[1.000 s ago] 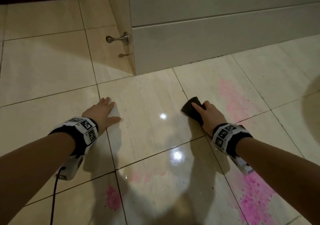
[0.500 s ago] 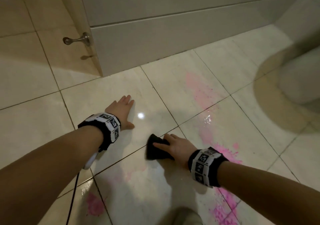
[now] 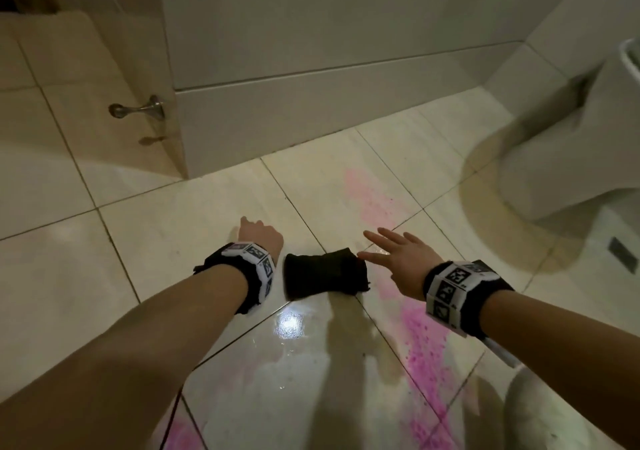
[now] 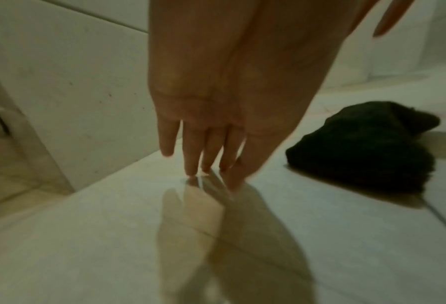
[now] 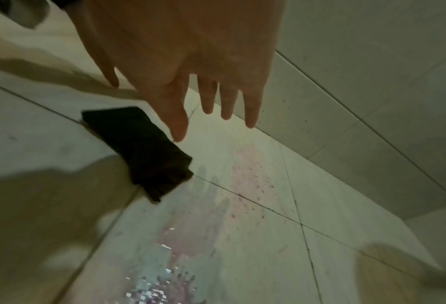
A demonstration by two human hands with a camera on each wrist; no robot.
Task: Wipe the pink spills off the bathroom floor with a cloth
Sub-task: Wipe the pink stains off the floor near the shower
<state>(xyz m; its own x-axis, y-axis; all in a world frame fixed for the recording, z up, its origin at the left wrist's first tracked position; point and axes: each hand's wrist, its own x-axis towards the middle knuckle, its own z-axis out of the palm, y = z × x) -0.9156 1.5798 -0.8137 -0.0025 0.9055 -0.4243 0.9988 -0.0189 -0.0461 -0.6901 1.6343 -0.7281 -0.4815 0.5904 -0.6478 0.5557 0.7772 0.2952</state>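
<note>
Spill residue, bright pink spills (image 3: 424,342), runs under the right forearm, nearest the viewer. Further out, the dark cloth (image 3: 323,273) lies folded on the floor (image 3: 138,241) between the 2 hands, its long axis running hand to hand. The right hand (image 3: 398,259) hovers spread and empty, its thumb tip at the cloth's right edge, possibly touching, so it looks nearer. The left hand (image 3: 259,236) holds nothing, straight fingertips on the tile just left of the cloth. Beyond, a paler pink patch (image 3: 372,200) remains.
</note>
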